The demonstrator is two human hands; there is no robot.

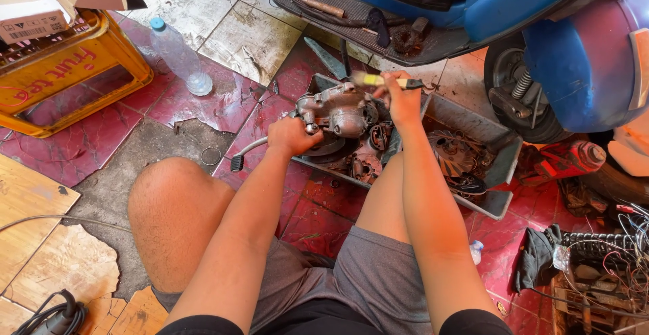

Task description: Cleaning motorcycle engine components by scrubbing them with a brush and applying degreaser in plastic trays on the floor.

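Note:
A grey metal engine casing (338, 110) stands in a grey metal tray (503, 147) on the red tiled floor. My left hand (291, 135) grips the casing's lower left side, where a curved kick lever (247, 151) sticks out. My right hand (403, 100) is closed on a screwdriver with a yellow handle (372, 79), held just above the casing's right side. Several round engine parts (454, 154) lie in the tray beside the casing.
A blue scooter (527, 31) stands behind the tray, with tools on its footboard. A clear plastic bottle (177, 54) and a yellow crate (64, 71) are at the left. Tangled wires (608, 267) and a dark rag lie at the right. My bare knees flank the tray.

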